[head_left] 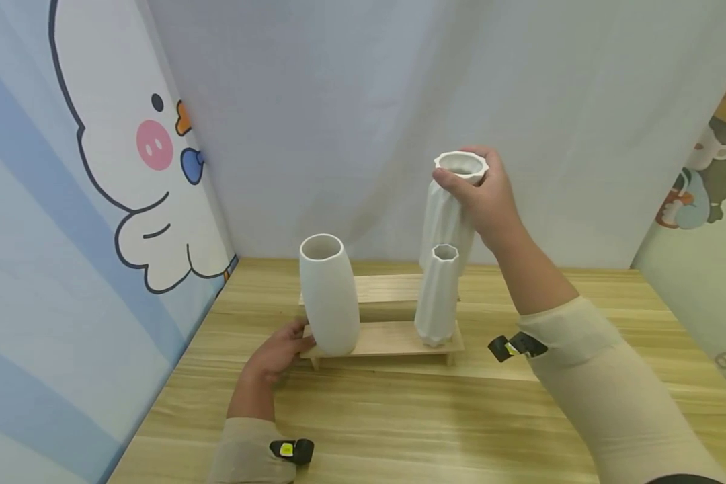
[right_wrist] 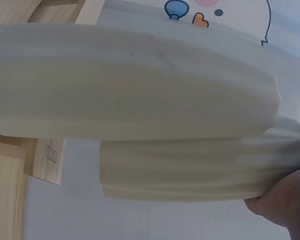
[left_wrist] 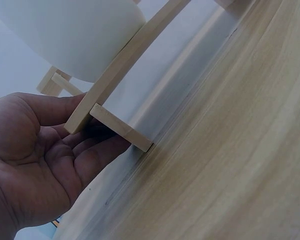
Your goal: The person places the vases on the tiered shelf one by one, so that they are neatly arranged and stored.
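My right hand [head_left: 490, 195] grips a tall white ribbed vase [head_left: 444, 215] just below its wavy rim, thumb at the front. In the right wrist view, the base of this ribbed vase [right_wrist: 180, 172] is apart from the wood. A slimmer faceted white vase [head_left: 437, 299] stands upright in front of it, hiding its lower part in the head view. My left hand [head_left: 281, 351] holds the left end of a two-tier wooden stand [head_left: 387, 336], thumb on the board and fingers beneath. Beside that thumb, a smooth rounded white vase [head_left: 331, 296] stands on the lower tier.
The stand's upper tier [head_left: 387, 288] lies behind the lower one. Everything rests on a wood-grain table [head_left: 387, 423]. A pale curtain [head_left: 351, 121] hangs along the back edge, with cartoon-printed panels at left and right.
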